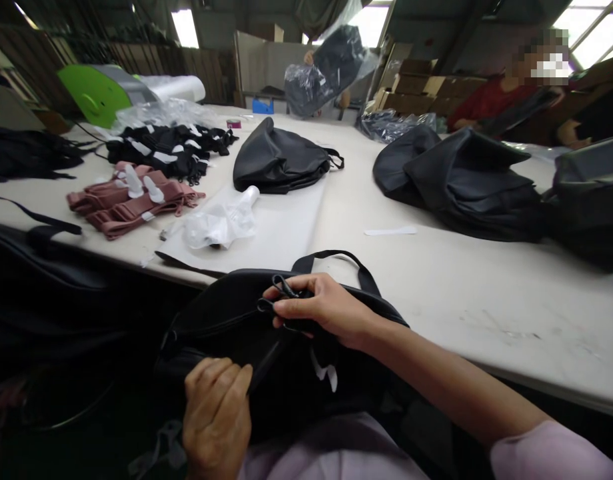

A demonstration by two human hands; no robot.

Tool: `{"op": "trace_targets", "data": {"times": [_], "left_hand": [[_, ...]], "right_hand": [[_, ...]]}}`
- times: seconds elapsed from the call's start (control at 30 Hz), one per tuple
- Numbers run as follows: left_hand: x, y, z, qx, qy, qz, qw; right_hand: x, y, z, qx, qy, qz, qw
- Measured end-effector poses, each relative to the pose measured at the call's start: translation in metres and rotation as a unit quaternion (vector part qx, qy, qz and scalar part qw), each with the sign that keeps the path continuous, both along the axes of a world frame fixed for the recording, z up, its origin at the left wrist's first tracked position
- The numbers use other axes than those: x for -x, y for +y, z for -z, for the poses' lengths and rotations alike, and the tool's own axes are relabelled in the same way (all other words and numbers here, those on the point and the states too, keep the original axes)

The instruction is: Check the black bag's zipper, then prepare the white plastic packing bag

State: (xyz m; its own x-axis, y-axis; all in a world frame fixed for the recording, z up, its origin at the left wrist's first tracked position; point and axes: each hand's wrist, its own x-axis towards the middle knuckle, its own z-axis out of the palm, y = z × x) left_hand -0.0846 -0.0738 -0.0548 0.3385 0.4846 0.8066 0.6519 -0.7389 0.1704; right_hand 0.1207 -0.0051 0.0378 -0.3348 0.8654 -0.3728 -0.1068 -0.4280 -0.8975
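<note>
A black bag [221, 320] rests against the near edge of the white table [436, 280], partly on my lap. My right hand [321, 308] pinches the black zipper pull and strap loop [281, 293] at the bag's top. My left hand [217, 413] grips the bag's lower edge beside the zipper line, fingers closed on the fabric. A small white tag [327, 375] hangs from the bag below my right wrist.
On the table lie pink straps [131, 200], black straps with white tags [171, 150], a crumpled clear plastic bag [219, 223], a finished black bag [279, 160] and more black bags [466, 180] at right. Other people work at the far side, one lifting a bagged item [326, 70].
</note>
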Motion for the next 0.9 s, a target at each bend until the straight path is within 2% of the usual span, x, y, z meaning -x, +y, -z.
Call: {"op": "trace_targets", "data": {"times": [0.07, 0.13, 0.23, 0.37, 0.43, 0.5, 0.53, 0.6, 0.67, 0.7, 0.77, 0.8, 0.83, 0.9], "left_hand": [[-0.003, -0.007, -0.004, -0.002, 0.001, 0.028, 1.000], [-0.007, -0.013, -0.005, 0.014, 0.006, 0.074, 0.997], [-0.008, -0.018, 0.002, 0.057, -0.010, 0.083, 0.995], [0.000, -0.016, 0.009, 0.107, 0.010, 0.012, 0.994], [0.005, -0.012, 0.003, 0.150, 0.011, 0.010, 0.989], [0.011, -0.003, -0.007, 0.209, -0.021, 0.007, 0.978], [0.014, 0.004, -0.011, 0.224, -0.043, -0.015, 0.974], [0.024, 0.022, -0.014, 0.218, -0.084, -0.122, 0.965], [0.038, 0.043, -0.009, 0.241, -0.124, -0.246, 0.930], [0.045, 0.053, -0.005, 0.290, -0.144, -0.281, 0.903], [0.060, 0.070, 0.004, 0.409, -0.181, -0.296, 0.844], [0.066, 0.075, 0.007, 0.442, -0.191, -0.290, 0.827], [0.071, 0.079, 0.009, 0.447, -0.189, -0.285, 0.827], [0.076, 0.081, 0.011, 0.388, -0.149, -0.271, 0.868]], "right_hand": [[0.021, 0.005, -0.014, 0.042, 0.051, -0.077, 0.995], [0.047, 0.015, -0.017, 0.089, 0.085, -0.140, 0.983], [0.081, 0.038, 0.006, 0.117, 0.034, -0.155, 0.980], [0.100, 0.067, 0.044, 0.084, -0.051, -0.142, 0.985], [0.100, 0.075, 0.051, 0.068, -0.058, -0.159, 0.983], [0.098, 0.079, 0.050, 0.057, -0.065, -0.172, 0.981], [0.097, 0.079, 0.048, 0.052, -0.068, -0.174, 0.981], [0.095, 0.079, 0.043, 0.050, -0.068, -0.175, 0.981], [0.092, 0.077, 0.042, 0.048, -0.062, -0.169, 0.983], [0.092, 0.075, 0.042, 0.046, -0.060, -0.163, 0.984], [0.091, 0.073, 0.045, 0.033, -0.059, -0.155, 0.986], [0.090, 0.072, 0.047, 0.024, -0.061, -0.152, 0.986], [0.090, 0.072, 0.049, 0.014, -0.065, -0.149, 0.987], [0.091, 0.071, 0.052, -0.006, -0.081, -0.144, 0.986]]}}
